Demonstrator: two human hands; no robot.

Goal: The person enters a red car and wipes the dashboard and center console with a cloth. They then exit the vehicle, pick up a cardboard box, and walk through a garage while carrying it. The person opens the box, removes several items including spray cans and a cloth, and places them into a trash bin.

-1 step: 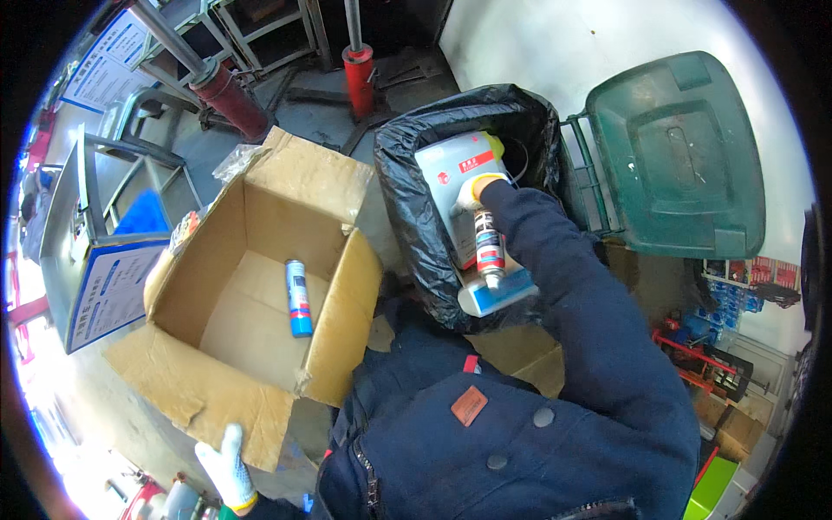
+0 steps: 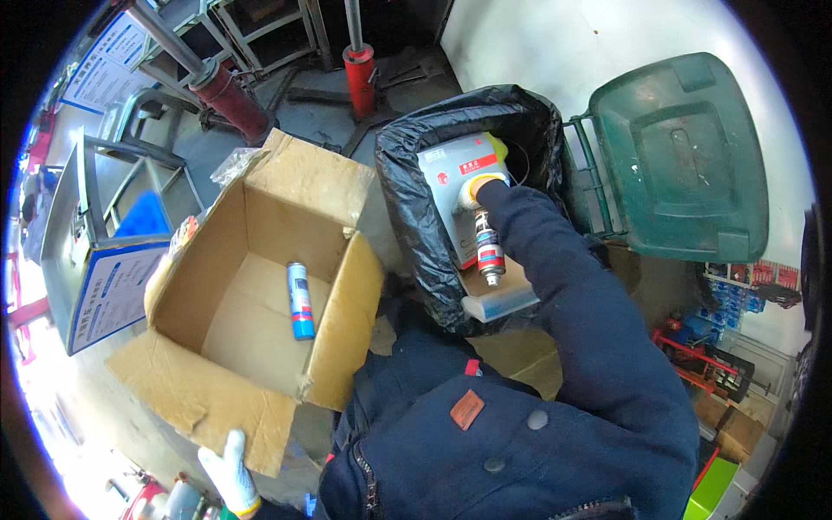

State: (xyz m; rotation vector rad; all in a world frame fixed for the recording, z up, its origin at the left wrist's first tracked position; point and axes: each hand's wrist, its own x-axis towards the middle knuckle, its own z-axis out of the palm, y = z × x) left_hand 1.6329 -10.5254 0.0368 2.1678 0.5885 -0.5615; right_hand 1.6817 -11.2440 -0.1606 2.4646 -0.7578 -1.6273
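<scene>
My right hand [image 2: 473, 189], in a white glove with a yellow cuff, reaches into a bin lined with a black bag [image 2: 403, 186]. It is closed round a spray can [image 2: 490, 253], whose nozzle end points toward me. Beneath that hand a grey jug with a red label [image 2: 440, 178] lies in the bin. My left hand [image 2: 230, 475], gloved too, grips the near flap of an open cardboard box [image 2: 221, 412]; its thumb lies over the flap and its fingertips are partly hidden. Inside the box lies a blue and silver spray can [image 2: 300, 302].
The bin's green lid [image 2: 680, 160] hangs open at the right, by a white wall. Red lift posts [image 2: 360, 82] stand on the floor ahead. At the left is a metal cart with a printed panel [image 2: 108, 299]. Shelves with goods [image 2: 737, 303] are at the right.
</scene>
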